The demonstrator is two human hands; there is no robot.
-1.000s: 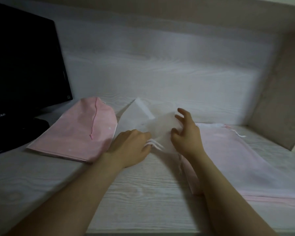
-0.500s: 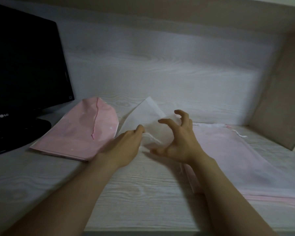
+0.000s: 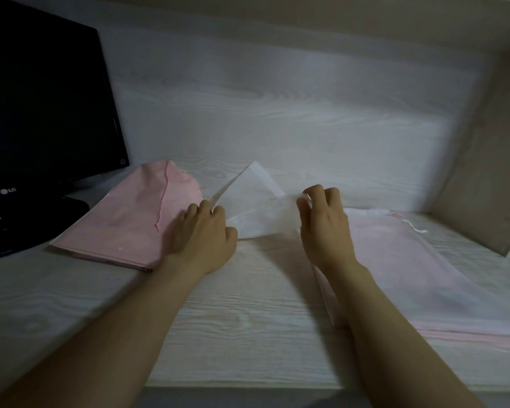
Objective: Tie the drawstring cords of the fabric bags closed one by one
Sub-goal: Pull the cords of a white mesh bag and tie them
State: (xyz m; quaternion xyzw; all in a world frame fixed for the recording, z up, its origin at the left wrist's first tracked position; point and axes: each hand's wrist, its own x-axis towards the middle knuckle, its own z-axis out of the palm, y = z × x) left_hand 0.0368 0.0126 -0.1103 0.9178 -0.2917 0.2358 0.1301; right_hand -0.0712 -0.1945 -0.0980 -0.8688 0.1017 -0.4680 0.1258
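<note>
Centrally, sheer white bag (image 3: 253, 210), creased, pinched between left hand (image 3: 203, 234), right hand (image 3: 324, 222)

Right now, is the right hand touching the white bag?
Touching. The head view shows the right hand pinching the right edge of the white bag between thumb and fingers.

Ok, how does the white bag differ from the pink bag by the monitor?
The white bag is partly lifted and creased; the pink bag lies flat. The left hand and right hand pinch the white bag; neither grips the pink bag. Both rest on the desk.
</note>
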